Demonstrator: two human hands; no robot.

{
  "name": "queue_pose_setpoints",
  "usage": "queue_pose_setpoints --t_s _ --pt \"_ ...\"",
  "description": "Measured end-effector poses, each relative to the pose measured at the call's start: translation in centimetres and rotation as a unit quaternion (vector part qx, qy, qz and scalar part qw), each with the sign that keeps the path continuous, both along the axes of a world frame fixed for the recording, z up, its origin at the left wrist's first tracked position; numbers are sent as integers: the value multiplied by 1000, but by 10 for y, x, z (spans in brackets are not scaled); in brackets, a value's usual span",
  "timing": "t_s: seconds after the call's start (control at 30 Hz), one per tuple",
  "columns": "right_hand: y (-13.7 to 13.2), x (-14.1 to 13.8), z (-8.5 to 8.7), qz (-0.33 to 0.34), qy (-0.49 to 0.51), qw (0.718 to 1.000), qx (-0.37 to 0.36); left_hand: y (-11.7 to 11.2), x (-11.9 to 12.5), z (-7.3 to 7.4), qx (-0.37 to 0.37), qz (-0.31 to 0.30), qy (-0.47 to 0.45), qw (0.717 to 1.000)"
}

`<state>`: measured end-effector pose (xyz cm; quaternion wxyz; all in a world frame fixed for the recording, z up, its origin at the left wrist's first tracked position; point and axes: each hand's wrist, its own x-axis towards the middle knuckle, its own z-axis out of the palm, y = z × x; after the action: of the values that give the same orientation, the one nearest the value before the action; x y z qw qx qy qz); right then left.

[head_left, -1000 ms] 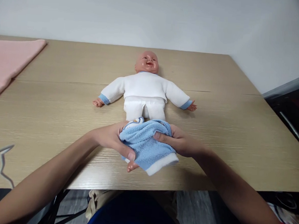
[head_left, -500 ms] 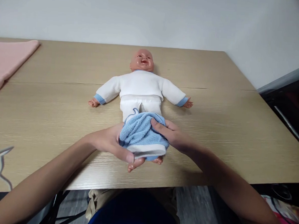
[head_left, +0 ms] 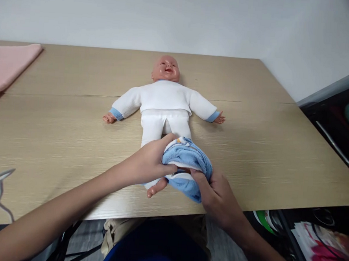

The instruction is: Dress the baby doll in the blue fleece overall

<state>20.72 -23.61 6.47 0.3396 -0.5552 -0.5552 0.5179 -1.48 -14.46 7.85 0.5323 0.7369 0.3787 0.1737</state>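
Note:
A baby doll [head_left: 166, 98] lies on its back on the wooden table, its legs toward me. It wears a white long-sleeved top with blue cuffs and white trousers [head_left: 153, 129]. Over the lower part of one leg is a bunched blue terry garment [head_left: 187, 157] with white edging. My left hand [head_left: 156, 157] grips its left side, thumb at the white edge. On the opposite side my right hand [head_left: 214, 190] is closed round the cloth, its thumb inside the opening. One bare doll foot [head_left: 157, 187] shows below my left hand; the other is hidden by the garment.
A pink folded cloth [head_left: 9, 67] lies at the table's far left. The end of a white hanger-like piece [head_left: 1, 189] shows at the near left. A dark case or bag [head_left: 335, 116] stands beyond the right edge. Under the front right edge are colourful items [head_left: 323, 250].
The blue garment has shifted right, off one leg, and its white-edged opening is now spread. My left hand has moved up and right; my right hand has moved down and right.

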Motion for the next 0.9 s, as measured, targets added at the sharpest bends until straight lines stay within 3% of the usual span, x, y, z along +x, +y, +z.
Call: queue_pose_setpoints --t_s 0.1,0.17,0.23,0.4,0.5,0.63,0.77,0.9 --pt "-7 3 -3 -61 -109 991 57 2 4 -3 43 -22 47 998" --pt "-10 6 -4 -63 -169 982 59 3 6 -7 68 -35 67 995" --pt "-13 10 -6 -44 -190 981 23 3 8 -9 108 -47 95 988" --pt "-18 15 -12 6 -127 989 -77 -1 12 -6 195 -76 189 959" --pt "-20 13 -15 -38 -139 988 -61 0 10 -2 146 -90 170 970" --pt "-24 10 -22 -69 -96 993 -3 9 5 -6 14 -119 35 992" --pt "-27 4 -35 -75 -18 996 44 15 3 -16 -64 -133 -122 982" --pt "-31 -6 -48 -132 20 985 107 14 4 -22 -73 -104 -177 976"
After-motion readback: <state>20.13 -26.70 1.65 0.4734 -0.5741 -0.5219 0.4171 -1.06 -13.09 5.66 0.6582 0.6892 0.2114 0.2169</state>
